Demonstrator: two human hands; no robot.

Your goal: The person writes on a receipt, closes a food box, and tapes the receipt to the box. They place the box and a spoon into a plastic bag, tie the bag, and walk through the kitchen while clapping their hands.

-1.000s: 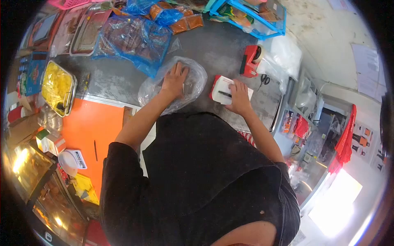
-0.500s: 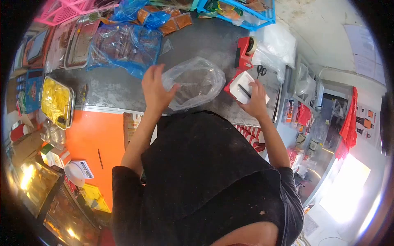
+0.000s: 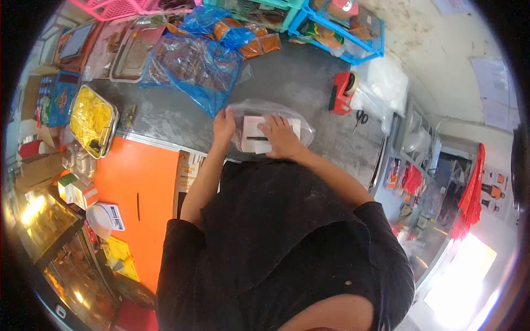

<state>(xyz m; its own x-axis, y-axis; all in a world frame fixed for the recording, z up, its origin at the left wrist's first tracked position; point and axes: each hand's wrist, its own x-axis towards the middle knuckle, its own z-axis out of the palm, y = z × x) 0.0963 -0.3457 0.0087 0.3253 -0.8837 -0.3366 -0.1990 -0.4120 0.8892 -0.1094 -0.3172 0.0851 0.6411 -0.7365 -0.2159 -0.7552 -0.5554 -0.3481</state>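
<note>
A clear plastic bag (image 3: 307, 131) lies on the dark countertop in front of my body. My left hand (image 3: 223, 130) is closed on the bag's left edge, its fingertips pinching the film. A white notepad (image 3: 249, 124) lies over the bag, with a black pen (image 3: 253, 138) across it. My right hand (image 3: 282, 138) rests on the notepad, fingers spread out and reaching its far edge. A small white slip of paper (image 3: 263, 148) shows at the pad's near edge.
A red tape dispenser (image 3: 341, 95) and black scissors (image 3: 360, 118) sit to the right, by a pile of clear bags (image 3: 386, 80). Left are a blue plastic bag (image 3: 193, 69) and a tray of yellow food (image 3: 89, 121). A blue basket (image 3: 356, 48) stands at the back.
My right hand has moved left with the notepad and pen, from beside the tape dispenser onto the clear bag. My left hand has closed on the bag's edge. The view has shifted slightly.
</note>
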